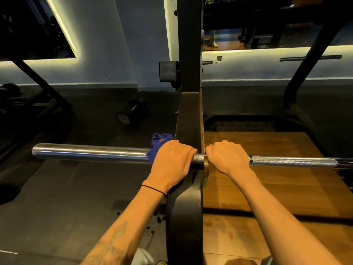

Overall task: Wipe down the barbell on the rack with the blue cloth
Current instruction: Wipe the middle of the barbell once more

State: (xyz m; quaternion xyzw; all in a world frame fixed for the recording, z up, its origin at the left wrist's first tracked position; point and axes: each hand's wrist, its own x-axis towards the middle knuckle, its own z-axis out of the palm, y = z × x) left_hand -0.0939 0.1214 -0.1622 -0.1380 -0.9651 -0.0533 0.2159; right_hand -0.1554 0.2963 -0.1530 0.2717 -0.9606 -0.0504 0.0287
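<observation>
Left hand (171, 159) wraps cloth (158, 146) round barbell (89, 153); right hand (226, 156) grips bare shaft. Risk: cloth probably snags against rack upright (190, 115), knuckles pinched.

place: you're in a gym, pretty clearly | giveaways: steel barbell (91, 153) sitting on a black rack upright (189, 73) | dumbbell (131, 111) lying on the dark rubber floor (76, 188) | wooden lifting platform (267, 169) to your right | wall mirror (248, 35) with glowing light strips (257, 49) along its edge
</observation>
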